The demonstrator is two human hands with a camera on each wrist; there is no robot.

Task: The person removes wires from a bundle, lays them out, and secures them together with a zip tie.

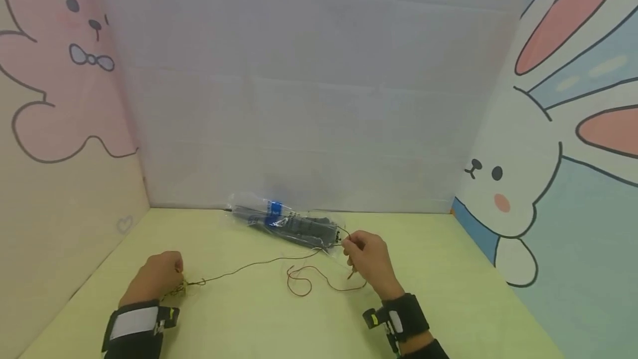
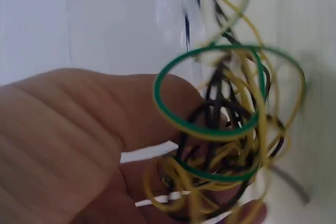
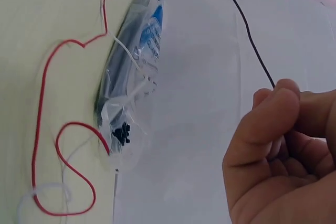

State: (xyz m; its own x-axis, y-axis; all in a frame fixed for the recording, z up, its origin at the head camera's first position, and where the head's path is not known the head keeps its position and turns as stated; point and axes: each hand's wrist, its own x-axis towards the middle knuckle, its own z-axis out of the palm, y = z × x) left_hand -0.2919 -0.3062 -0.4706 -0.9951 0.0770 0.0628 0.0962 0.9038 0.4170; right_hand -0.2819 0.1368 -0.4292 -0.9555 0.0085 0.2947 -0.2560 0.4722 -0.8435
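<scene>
On the left of the table my left hand holds a tangle of thin yellow, black and green-yellow wires, its fingers curled around it. A dark strand stretches from this tangle across the table toward the right. At the right my right hand pinches the end of a black wire between thumb and forefinger, lifted off the table. A red wire lies in loose curves below and beside that hand. Near it runs a thin white wire.
At the back of the table lies a clear plastic bag with dark items and a blue label. A white sheet stands behind it. Side walls carry cartoon drawings, a pink animal at left and a rabbit at right.
</scene>
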